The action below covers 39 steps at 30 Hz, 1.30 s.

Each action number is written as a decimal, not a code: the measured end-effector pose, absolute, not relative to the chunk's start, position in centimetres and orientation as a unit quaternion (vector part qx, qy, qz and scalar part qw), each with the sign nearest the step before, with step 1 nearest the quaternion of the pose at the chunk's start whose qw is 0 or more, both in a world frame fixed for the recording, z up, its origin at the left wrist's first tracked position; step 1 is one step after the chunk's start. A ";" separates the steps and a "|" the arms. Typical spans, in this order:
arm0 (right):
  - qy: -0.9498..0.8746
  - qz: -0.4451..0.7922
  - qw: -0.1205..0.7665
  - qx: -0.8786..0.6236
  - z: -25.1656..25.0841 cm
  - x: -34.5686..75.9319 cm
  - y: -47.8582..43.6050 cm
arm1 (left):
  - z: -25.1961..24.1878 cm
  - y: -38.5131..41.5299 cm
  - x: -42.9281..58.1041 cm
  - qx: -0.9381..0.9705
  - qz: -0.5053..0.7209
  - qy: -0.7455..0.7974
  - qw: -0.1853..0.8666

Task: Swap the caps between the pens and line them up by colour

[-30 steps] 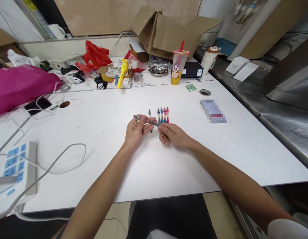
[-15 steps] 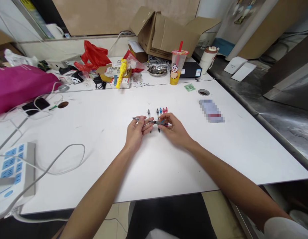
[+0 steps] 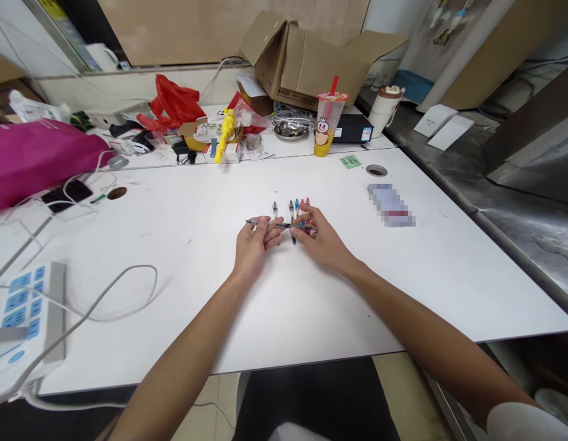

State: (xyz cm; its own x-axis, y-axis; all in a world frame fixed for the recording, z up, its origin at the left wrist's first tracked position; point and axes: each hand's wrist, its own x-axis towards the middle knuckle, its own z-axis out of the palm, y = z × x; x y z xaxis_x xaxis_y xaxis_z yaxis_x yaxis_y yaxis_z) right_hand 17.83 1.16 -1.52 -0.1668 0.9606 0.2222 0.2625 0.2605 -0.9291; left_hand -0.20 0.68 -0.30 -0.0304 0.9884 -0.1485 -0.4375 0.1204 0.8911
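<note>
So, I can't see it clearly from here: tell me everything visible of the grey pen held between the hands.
The slim grey pen looks plastic, with a thin pointed left end. It lies nearly level between the left hand and the right hand, which touch it near each end. Fine detail is too small to tell.

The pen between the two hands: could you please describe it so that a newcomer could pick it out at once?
On the white table, find the row of upright-pointing pens near the middle. Across them, the left hand and right hand pinch a slim dark pen. It alone lies crosswise, held by both hands.
</note>
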 end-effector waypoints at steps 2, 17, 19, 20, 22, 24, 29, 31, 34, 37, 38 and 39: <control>-0.660 0.383 0.443 -0.470 -1.4 17.8 1.2 | -0.3 0.7 -0.2 0.321 0.578 0.428 0.616; -0.649 0.327 0.521 -0.448 -0.3 18.1 1.1 | 0.2 1.0 -0.6 0.271 0.587 0.411 0.643; -0.638 0.319 0.531 -0.457 0.2 18.4 1.2 | 0.2 1.1 -0.7 0.261 0.600 0.411 0.636; -0.633 0.313 0.538 -0.461 0.4 18.6 1.3 | 0.2 1.3 -0.8 0.254 0.607 0.412 0.630; -0.621 0.303 0.552 -0.466 0.8 19.1 1.5 | 0.1 1.5 -1.1 0.240 0.621 0.414 0.621; -0.608 0.301 0.563 -0.471 1.0 19.7 1.7 | 0.0 1.8 -1.4 0.230 0.630 0.418 0.613; -0.582 0.344 0.582 -0.452 0.7 20.8 2.4 | -0.1 1.9 -1.8 0.232 0.637 0.421 0.603; -0.572 0.382 0.586 -0.428 0.4 20.9 2.5 | 0.0 1.8 -1.7 0.241 0.634 0.420 0.604; -0.577 0.423 0.558 -0.420 0.0 20.5 2.5 | 0.1 1.4 -1.3 0.270 0.629 0.413 0.601; -0.617 0.419 0.479 -0.463 -0.3 19.8 2.0 | 0.2 1.1 -0.9 0.304 0.621 0.404 0.598; -0.626 0.413 0.457 -0.477 -0.5 19.6 1.9 | 0.2 1.0 -0.8 0.312 0.619 0.400 0.599; -0.631 0.408 0.444 -0.488 -0.6 19.5 1.8 | 0.2 1.0 -0.7 0.319 0.617 0.397 0.600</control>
